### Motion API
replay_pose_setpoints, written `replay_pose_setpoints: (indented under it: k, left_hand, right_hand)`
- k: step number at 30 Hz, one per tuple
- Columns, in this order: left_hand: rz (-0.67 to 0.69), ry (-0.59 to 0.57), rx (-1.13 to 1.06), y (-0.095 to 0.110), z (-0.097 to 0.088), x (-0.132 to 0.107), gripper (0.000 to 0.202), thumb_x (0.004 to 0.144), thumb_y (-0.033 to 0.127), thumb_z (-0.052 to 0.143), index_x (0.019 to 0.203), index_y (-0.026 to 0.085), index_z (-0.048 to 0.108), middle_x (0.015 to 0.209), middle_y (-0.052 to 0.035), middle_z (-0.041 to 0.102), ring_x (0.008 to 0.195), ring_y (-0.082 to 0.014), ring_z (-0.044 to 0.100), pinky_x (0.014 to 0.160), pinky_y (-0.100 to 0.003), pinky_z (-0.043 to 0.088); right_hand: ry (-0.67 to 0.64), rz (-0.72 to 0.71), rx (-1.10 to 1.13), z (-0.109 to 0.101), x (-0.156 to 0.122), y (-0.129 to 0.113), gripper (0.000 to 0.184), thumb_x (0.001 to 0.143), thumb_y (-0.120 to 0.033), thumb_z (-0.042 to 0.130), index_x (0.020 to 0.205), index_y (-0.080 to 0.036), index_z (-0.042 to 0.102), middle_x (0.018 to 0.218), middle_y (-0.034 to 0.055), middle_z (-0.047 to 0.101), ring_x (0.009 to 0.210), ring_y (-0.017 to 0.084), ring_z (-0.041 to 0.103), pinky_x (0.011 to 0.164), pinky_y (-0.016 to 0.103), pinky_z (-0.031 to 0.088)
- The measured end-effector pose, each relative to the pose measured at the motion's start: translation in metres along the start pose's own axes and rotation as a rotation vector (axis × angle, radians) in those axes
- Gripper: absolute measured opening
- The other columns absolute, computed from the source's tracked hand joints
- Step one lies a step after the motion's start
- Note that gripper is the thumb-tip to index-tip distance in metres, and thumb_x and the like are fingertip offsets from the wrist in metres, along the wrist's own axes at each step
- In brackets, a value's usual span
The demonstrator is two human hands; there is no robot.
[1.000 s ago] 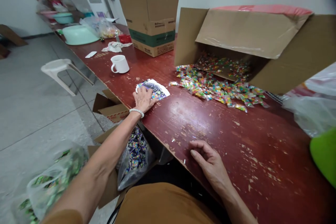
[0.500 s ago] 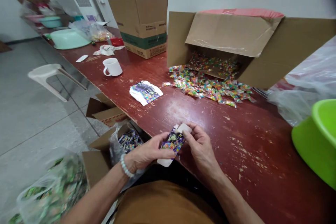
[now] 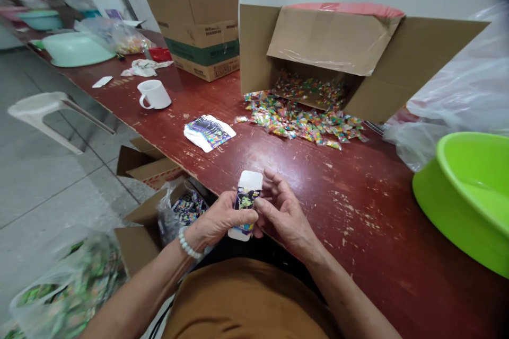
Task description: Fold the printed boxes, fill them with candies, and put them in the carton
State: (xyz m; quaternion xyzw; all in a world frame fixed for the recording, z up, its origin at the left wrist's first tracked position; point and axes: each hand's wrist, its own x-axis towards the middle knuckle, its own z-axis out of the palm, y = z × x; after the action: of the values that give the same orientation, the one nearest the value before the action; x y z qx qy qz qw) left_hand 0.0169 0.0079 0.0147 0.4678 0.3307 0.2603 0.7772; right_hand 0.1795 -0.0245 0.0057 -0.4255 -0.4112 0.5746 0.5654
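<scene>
Both hands hold one small printed carton (image 3: 245, 202) with white end flaps, upright over the near edge of the red table (image 3: 358, 212). My left hand (image 3: 218, 221), with a white bead bracelet, grips its lower left side. My right hand (image 3: 283, 214) pinches its right side and top flap. A short stack of flat printed cartons (image 3: 209, 132) lies on the table further back to the left. Behind it, a heap of small colourful sweets (image 3: 302, 119) spills from a cardboard box lying on its side (image 3: 342, 47).
A lime-green basin (image 3: 465, 196) sits at the right with a clear plastic bag (image 3: 457, 100) behind it. A white mug (image 3: 153, 94), a second cardboard box (image 3: 194, 21) and a pale green basin (image 3: 73, 48) stand further back. Boxes and bags of packets (image 3: 178, 209) sit on the floor at left.
My left hand left the flat stack and brought one carton to the table's near edge; my right hand joined it. The carton has since been turned upright between both hands.
</scene>
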Motion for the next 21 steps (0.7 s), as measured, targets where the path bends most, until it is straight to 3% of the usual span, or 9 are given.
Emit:
replay_pose_setpoints:
  k: [2,5,8,11,13,15,19,21]
  left_hand:
    - [0.003,0.072,0.003,-0.002,0.001,0.002,0.034,0.070,0.039,0.085,0.082,0.011,0.071,0.067,-0.0043,0.071,0.053,-0.0141,0.064,0.055,-0.025,0.053]
    - [0.019,0.115,0.016,-0.006,0.003,0.007,0.033,0.071,0.039,0.085,0.079,0.011,0.069,0.066,-0.0031,0.069,0.053,-0.0129,0.063,0.054,-0.024,0.052]
    - [0.101,0.186,0.091,-0.008,0.008,0.011,0.031,0.077,0.037,0.081,0.092,0.012,0.068,0.083,-0.0041,0.073,0.072,-0.0135,0.068,0.066,-0.021,0.054]
    - [0.242,0.334,0.178,-0.010,0.015,0.011,0.048,0.078,0.030,0.080,0.119,0.019,0.056,0.108,-0.0059,0.072,0.093,-0.0175,0.070,0.078,-0.026,0.057]
    - [0.341,0.432,0.238,-0.014,0.018,0.009,0.062,0.078,0.028,0.080,0.129,0.023,0.045,0.110,-0.0059,0.071,0.093,-0.0189,0.071,0.077,-0.030,0.059]
    - [0.418,0.497,0.317,-0.020,0.019,0.008,0.062,0.081,0.028,0.077,0.133,0.024,0.043,0.110,-0.0060,0.071,0.091,-0.0185,0.072,0.079,-0.031,0.060]
    - [0.428,0.474,0.317,-0.023,0.015,0.007,0.050,0.086,0.029,0.072,0.131,0.023,0.052,0.118,-0.0071,0.070,0.096,-0.0176,0.071,0.082,-0.028,0.059]
    - [0.381,0.419,0.223,-0.018,0.012,0.008,0.044,0.086,0.031,0.072,0.125,0.022,0.055,0.108,-0.0052,0.073,0.089,-0.0161,0.070,0.076,-0.025,0.058]
  right_hand:
    - [-0.006,0.038,0.029,0.000,0.000,0.002,0.056,0.077,-0.036,0.079,0.128,-0.027,0.057,0.115,0.0072,0.067,0.077,0.015,0.066,0.058,0.026,0.056]
    - [-0.042,0.122,0.034,0.001,0.001,0.006,0.034,0.082,-0.044,0.073,0.106,-0.021,0.066,0.084,0.0023,0.069,0.050,0.011,0.058,0.046,0.026,0.050]
    - [0.087,0.037,-0.082,-0.001,0.005,0.008,0.024,0.084,-0.042,0.070,0.090,-0.019,0.069,0.077,0.0021,0.070,0.059,0.013,0.062,0.058,0.028,0.053]
    - [0.185,-0.061,-0.177,-0.005,0.010,0.005,0.022,0.086,-0.037,0.068,0.098,-0.019,0.069,0.088,0.0037,0.073,0.075,0.016,0.066,0.072,0.030,0.053]
    - [0.236,-0.067,-0.177,-0.005,0.011,0.003,0.031,0.084,-0.034,0.070,0.111,-0.021,0.064,0.087,0.0011,0.072,0.075,0.016,0.066,0.071,0.029,0.052]
    - [0.274,-0.066,-0.146,-0.004,0.011,0.003,0.042,0.081,-0.032,0.072,0.120,-0.024,0.057,0.083,-0.0020,0.069,0.073,0.015,0.064,0.069,0.027,0.051]
    - [0.242,-0.098,-0.046,0.000,0.011,0.011,0.034,0.082,-0.032,0.072,0.113,-0.024,0.059,0.082,-0.0023,0.067,0.072,0.014,0.062,0.068,0.027,0.050]
    - [0.214,-0.094,0.016,0.001,0.011,0.013,0.029,0.081,-0.034,0.073,0.106,-0.022,0.063,0.085,-0.0006,0.068,0.073,0.014,0.062,0.070,0.028,0.051]
